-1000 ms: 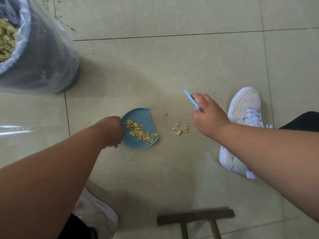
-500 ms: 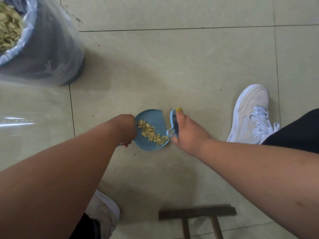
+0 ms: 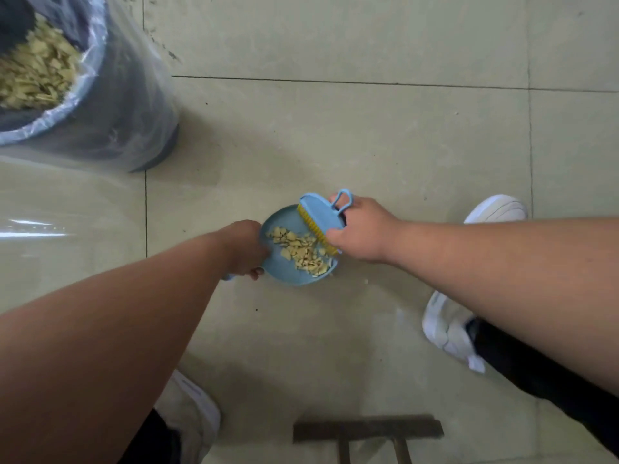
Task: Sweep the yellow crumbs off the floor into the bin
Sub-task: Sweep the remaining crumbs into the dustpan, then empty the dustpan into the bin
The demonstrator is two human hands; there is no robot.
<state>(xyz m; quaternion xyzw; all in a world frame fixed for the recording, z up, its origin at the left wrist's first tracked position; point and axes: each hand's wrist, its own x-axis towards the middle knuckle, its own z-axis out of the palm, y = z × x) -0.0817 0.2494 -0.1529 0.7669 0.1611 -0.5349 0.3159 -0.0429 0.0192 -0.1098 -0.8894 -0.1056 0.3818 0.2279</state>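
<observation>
On the tiled floor point(image 3: 368, 145), the left hand point(image 3: 246, 249) grips a blue dustpan point(image 3: 284, 266) holding the yellow crumbs point(image 3: 301, 249), the right hand point(image 3: 361, 229) clasps a small brush point(image 3: 321, 216) at its edge, and the lined bin point(image 3: 100, 105) stands well apart.

Bare floor point(image 3: 335, 145) toward bin point(image 3: 110, 105)

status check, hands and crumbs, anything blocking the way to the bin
Left hand holds dustpan; right hand grips brush. Crumbs in pan, a speck on floor. Bin far left, nothing between.
</observation>
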